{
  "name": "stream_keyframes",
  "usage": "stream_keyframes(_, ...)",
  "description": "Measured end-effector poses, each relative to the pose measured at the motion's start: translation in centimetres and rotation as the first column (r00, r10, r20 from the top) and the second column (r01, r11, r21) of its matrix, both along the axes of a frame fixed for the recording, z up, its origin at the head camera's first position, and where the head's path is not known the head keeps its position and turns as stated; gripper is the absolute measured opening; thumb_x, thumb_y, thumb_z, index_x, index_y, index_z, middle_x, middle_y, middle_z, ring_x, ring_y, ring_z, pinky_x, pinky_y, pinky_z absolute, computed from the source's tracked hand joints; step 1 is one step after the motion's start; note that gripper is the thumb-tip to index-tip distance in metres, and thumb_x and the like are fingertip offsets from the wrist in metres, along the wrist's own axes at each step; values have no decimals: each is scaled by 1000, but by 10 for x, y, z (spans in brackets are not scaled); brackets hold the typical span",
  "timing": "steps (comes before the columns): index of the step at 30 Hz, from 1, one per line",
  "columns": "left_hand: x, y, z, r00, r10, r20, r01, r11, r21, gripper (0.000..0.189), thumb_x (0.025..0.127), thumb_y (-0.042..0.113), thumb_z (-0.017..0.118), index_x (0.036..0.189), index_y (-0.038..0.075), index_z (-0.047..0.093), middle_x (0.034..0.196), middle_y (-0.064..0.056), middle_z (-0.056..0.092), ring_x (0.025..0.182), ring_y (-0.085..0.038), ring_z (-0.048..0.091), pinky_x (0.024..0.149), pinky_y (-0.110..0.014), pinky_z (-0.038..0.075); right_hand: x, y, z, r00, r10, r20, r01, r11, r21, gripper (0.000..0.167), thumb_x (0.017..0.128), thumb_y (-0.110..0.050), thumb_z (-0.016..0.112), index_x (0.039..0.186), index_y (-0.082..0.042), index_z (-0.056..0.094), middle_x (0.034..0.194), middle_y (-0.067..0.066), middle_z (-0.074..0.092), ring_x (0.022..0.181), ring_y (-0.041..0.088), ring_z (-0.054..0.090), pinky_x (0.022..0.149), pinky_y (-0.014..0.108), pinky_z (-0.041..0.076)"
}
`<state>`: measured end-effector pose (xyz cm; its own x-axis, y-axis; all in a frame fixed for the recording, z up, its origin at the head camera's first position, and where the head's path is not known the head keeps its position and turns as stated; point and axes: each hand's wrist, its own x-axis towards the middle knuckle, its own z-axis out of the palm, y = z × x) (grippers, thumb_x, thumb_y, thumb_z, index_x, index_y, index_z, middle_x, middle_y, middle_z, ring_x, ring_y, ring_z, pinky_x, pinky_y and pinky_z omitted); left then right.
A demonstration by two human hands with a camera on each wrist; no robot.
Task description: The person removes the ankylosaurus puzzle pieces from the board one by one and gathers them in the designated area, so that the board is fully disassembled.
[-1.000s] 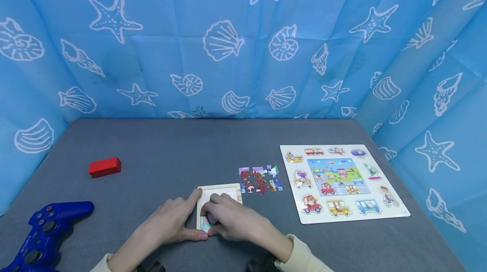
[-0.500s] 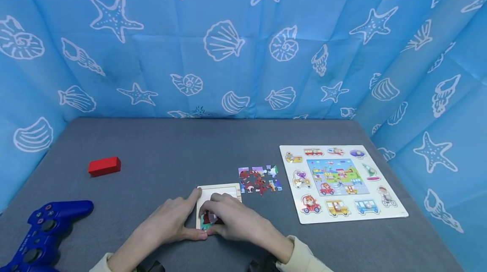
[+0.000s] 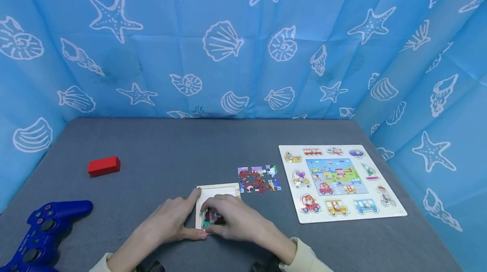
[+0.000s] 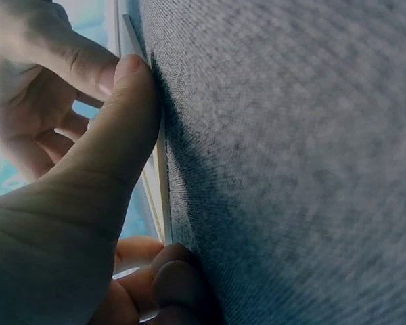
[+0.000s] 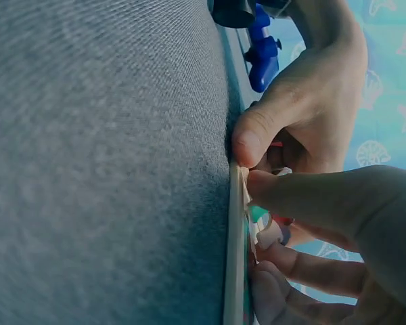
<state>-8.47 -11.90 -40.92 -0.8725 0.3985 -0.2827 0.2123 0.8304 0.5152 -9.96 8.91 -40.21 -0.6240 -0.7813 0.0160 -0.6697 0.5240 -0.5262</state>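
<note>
In the head view a small wooden puzzle tray (image 3: pixel 217 186) lies near the front of the table. My left hand (image 3: pixel 173 219) grips its left side, fingertips at the far corner and thumb at the near edge. Over the near part of the tray, my right hand (image 3: pixel 239 221) pinches a jigsaw piece (image 5: pixel 271 233), which tilts between thumb and fingers in the right wrist view. Dark red and green picture (image 3: pixel 208 218) shows beneath the bent fingers; the palm hides the tray's near right. Right behind the tray's right edge lie several jigsaw pieces (image 3: pixel 260 181), loosely grouped.
A white peg puzzle board (image 3: pixel 294 204) with vehicle pictures lies at the right. To the left are a red block (image 3: pixel 104 166) and a blue game controller (image 3: pixel 47 223). A blue seashell curtain (image 3: pixel 243 69) hangs behind the grey table (image 3: pixel 163 149).
Pale blue-green under the right fingers has given way to dark red and green. The right fingers have shifted slightly and bare more of it. The left hand keeps its place.
</note>
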Motion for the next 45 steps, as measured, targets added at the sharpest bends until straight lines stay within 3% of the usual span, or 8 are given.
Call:
stream_keyframes(4, 0, -1, -1, 1000, -5, -4, 5, 1000, 6, 107, 68, 53, 91, 149, 3, 41, 106, -24, 71, 88, -32, 71, 74, -53, 55, 0, 0, 1, 1000, -7, 3, 7, 1000, -1, 31, 91, -18, 78, 120, -9, 72, 84, -6, 67, 71, -5, 53, 66, 7, 40)
stream_keyframes(9, 0, 0, -1, 1000, 3, 8, -3, 1000, 0, 108, 68, 54, 91, 150, 3, 41, 109, -26, 71, 89, -32, 71, 76, -54, 56, 2, 1, 1, 1000, -23, -12, 23, 999, 35, 36, 92, -21, 78, 126, -13, 73, 93, -4, 66, 75, -5, 51, 65, 8, 39)
stream_keyframes(16, 0, 1, -2, 1000, -3, -10, 3, 1000, -9, 108, 68, 54, 91, 149, 2, 41, 100, -23, 71, 81, -29, 69, 71, -51, 55, 3, 4, 0, 1000, -8, -29, 9, 999, 32, 37, 93, -20, 76, 129, -12, 72, 98, -3, 62, 76, -4, 46, 66, 7, 37)
stream_keyframes(22, 1, 1, -1, 1000, -3, -16, 3, 1000, -10, 108, 68, 54, 91, 149, 2, 41, 103, -24, 72, 83, -30, 70, 72, -51, 55, 3, 12, 5, 1000, -23, 0, 23, 999, 30, 43, 96, -23, 73, 137, -13, 66, 103, -2, 64, 73, -2, 46, 64, 9, 36)
stream_keyframes(28, 1, 2, -1, 1000, 6, -15, -7, 999, -36, 110, 68, 56, 90, 150, 2, 41, 106, -25, 71, 90, -34, 72, 76, -53, 56, -2, 26, 12, 997, -78, -9, 78, 996, 50, 36, 96, -24, 74, 130, -16, 70, 109, -1, 67, 77, 1, 49, 66, 14, 40)
stream_keyframes(34, 0, 4, -1, 1000, 23, 8, -22, 998, -62, 112, 67, 57, 90, 151, 2, 41, 109, -26, 71, 96, -38, 71, 81, -55, 55, -6, 43, 15, 993, -87, -83, 93, 993, 70, 33, 94, -25, 75, 126, -16, 72, 107, -2, 66, 80, 4, 51, 68, 16, 42)
stream_keyframes(39, -1, 5, -1, 999, 39, 20, -37, 995, -97, 113, 66, 58, 90, 152, 3, 40, 110, -26, 70, 98, -37, 71, 84, -56, 55, -9, 59, 14, 985, -105, -135, 117, 990, 78, 30, 93, -24, 77, 122, -16, 74, 102, -4, 65, 80, 4, 51, 69, 18, 43)
stream_keyframes(45, -1, 5, -2, 999, 48, 17, -46, 994, -99, 114, 66, 58, 91, 152, 4, 40, 111, -25, 70, 97, -35, 70, 84, -56, 55, -9, 73, 13, 974, -165, -155, 185, 975, 121, 31, 92, -24, 78, 122, -19, 74, 108, -2, 68, 88, 9, 59, 72, 26, 50)
